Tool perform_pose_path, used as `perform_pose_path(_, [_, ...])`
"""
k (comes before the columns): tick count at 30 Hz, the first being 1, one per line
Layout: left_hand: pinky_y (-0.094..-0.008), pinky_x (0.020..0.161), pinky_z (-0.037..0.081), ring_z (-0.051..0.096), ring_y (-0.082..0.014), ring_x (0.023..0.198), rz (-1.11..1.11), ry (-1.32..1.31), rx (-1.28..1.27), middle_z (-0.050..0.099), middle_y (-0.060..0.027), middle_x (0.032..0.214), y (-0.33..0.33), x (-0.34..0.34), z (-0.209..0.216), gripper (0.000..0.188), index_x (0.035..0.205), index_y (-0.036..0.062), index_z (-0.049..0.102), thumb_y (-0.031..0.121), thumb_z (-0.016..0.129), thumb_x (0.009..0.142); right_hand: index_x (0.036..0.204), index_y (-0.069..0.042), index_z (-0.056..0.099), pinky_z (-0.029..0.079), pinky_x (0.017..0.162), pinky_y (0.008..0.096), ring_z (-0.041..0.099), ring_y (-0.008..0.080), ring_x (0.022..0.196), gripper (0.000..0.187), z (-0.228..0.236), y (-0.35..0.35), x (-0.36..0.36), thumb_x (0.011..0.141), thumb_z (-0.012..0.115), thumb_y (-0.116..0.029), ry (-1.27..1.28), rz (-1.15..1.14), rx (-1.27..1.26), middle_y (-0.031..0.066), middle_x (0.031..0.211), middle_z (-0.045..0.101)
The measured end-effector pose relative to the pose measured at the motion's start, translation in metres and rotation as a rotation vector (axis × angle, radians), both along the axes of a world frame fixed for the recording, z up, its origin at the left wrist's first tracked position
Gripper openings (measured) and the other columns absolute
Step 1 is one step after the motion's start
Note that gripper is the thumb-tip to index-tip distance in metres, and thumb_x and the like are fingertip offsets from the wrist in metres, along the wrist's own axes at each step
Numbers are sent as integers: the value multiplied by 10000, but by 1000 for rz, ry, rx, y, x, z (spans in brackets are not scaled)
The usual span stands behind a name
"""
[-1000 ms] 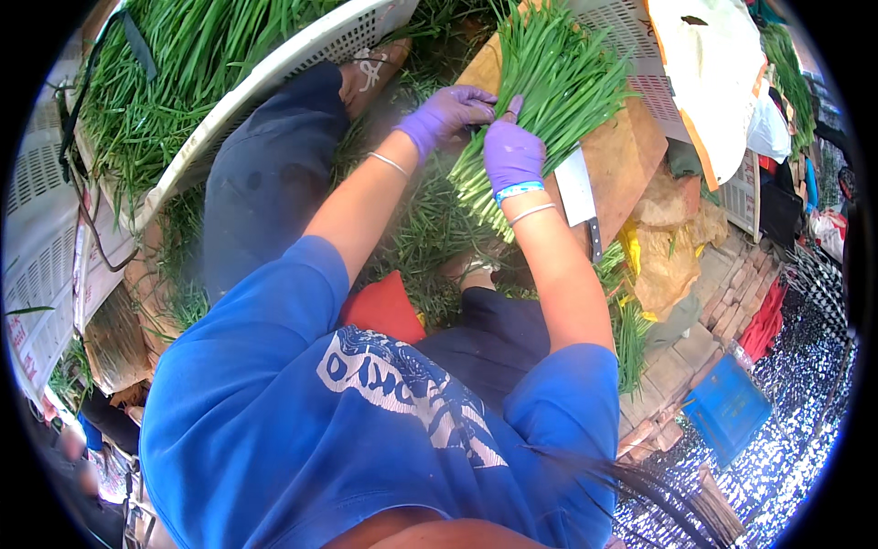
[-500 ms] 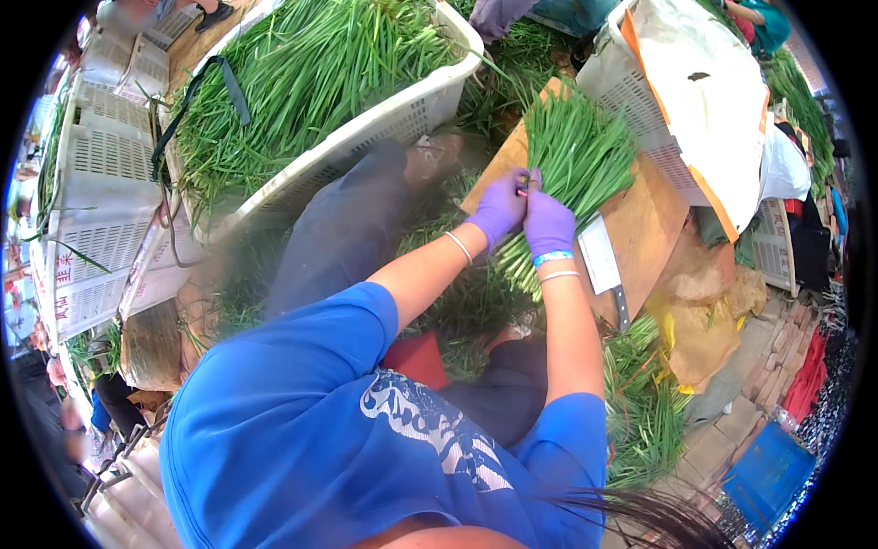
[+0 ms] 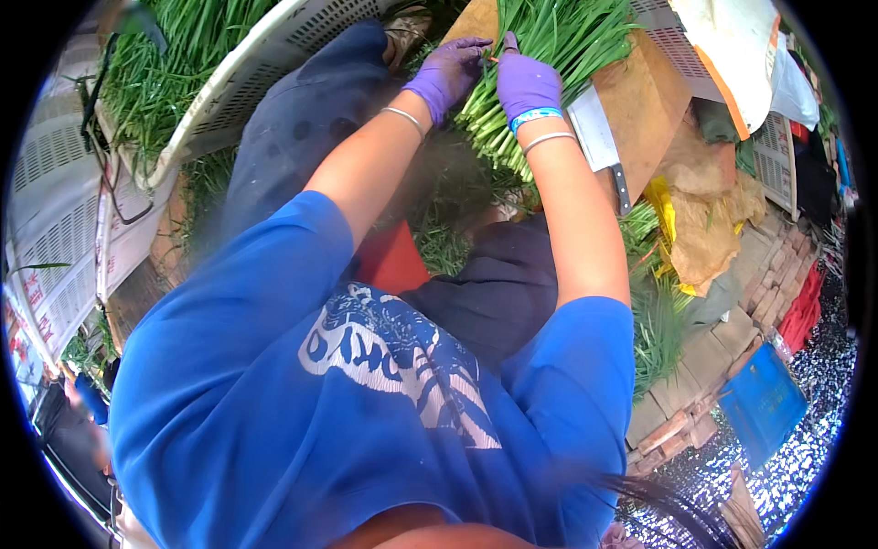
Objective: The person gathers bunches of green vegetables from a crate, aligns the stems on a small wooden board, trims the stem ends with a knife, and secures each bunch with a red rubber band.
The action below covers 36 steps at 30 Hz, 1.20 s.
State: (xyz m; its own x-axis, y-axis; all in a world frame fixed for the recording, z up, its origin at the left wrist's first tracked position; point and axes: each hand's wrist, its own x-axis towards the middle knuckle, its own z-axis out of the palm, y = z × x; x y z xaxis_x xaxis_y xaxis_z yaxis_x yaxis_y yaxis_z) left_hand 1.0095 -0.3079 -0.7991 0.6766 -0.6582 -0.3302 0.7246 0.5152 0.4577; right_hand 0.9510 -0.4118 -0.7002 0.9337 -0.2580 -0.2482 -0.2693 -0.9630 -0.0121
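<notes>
A thick bunch of green chives (image 3: 567, 41) lies on a tilted wooden board (image 3: 654, 101), its pale cut ends pointing toward me. My right hand (image 3: 529, 80), in a purple glove, is closed round the bunch with the thumb up. Left of it, my left hand (image 3: 448, 75), gloved the same, pinches a thin orange-red strand (image 3: 494, 60) that runs between the hands beside the stems. Part of the strand is hidden by the fingers. Just right of my right wrist, a cleaver (image 3: 593, 130) with a black handle rests flat on the board.
A white slatted crate (image 3: 240, 80) heaped with loose chives stands at far left, with more white crates (image 3: 55, 229) beyond. Loose chives (image 3: 654, 329) cover the ground right of my knee. Farther right are a brown crumpled bag (image 3: 704, 229), red cloth (image 3: 801, 311) and a blue panel (image 3: 764, 398).
The view has tipped, so hands and bunch appear higher. My left hand has drawn away to the left from my right, leaving a gap with the orange-red strand across it.
</notes>
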Motion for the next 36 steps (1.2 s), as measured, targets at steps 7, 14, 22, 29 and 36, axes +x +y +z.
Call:
perform_pose_path(7, [-299,848,450,564,-215,881,-21,-14,134,555,-164,1026,-12,-13,4,292,1099,-82,458,-34,464,811,1331,-69,299,488,603,420,627,312,688,490,3,-3,-6,847,360,-118,54,22,-57,176,787,631])
perform_pose_path(14, [-255,809,452,564,-154,872,-16,-31,154,587,-102,976,-13,-16,6,243,1059,-40,506,25,507,825,1242,10,399,491,685,420,627,327,763,408,8,-3,0,876,357,-164,125,-6,-34,187,864,631])
perform_pose_path(22, [-218,730,432,537,-106,815,0,15,219,594,-49,930,-17,-19,17,202,1010,4,552,42,519,814,1326,-35,294,484,600,413,636,291,668,513,11,6,-1,844,403,-174,96,-107,-76,144,751,643])
perform_pose_path(29, [-194,523,364,471,-93,579,-10,101,272,579,-35,746,-23,-19,30,146,926,-5,569,44,549,790,1326,-11,279,482,581,411,634,287,639,545,5,5,-1,834,423,-196,100,-152,-90,147,700,636])
perform_pose_path(36, [-234,790,418,557,-151,849,-169,-188,519,618,-106,934,-23,-18,30,208,957,-44,607,63,550,788,1333,-4,249,480,592,408,632,303,659,542,12,7,1,851,400,-199,192,-166,-120,148,726,639])
